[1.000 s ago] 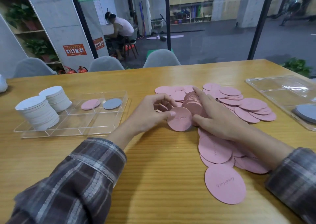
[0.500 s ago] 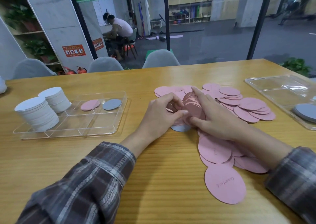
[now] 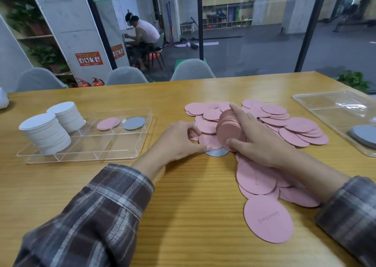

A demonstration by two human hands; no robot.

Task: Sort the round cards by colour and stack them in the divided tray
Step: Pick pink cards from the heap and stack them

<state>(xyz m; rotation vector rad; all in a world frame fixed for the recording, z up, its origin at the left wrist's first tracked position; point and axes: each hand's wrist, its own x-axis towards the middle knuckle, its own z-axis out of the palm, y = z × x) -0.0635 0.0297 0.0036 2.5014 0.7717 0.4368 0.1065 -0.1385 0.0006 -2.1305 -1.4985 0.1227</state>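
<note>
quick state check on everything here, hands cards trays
left hand, fingers curled on loose pink cards, grip unclear
right hand, grips pink bundle
pink bundle, on edge, tilted
loose pink cards, flat, overlapping on table
stray grey card, flat, partly under pink cards
left tray, holds two white stacks, sorted pink cards, one sorted grey card
right tray, holds grey cards

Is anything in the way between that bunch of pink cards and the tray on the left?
Only the person's own left hand, pinching a loose pink card, lies between the pink stack in the right hand and the divided tray. Past it is bare table.
</note>
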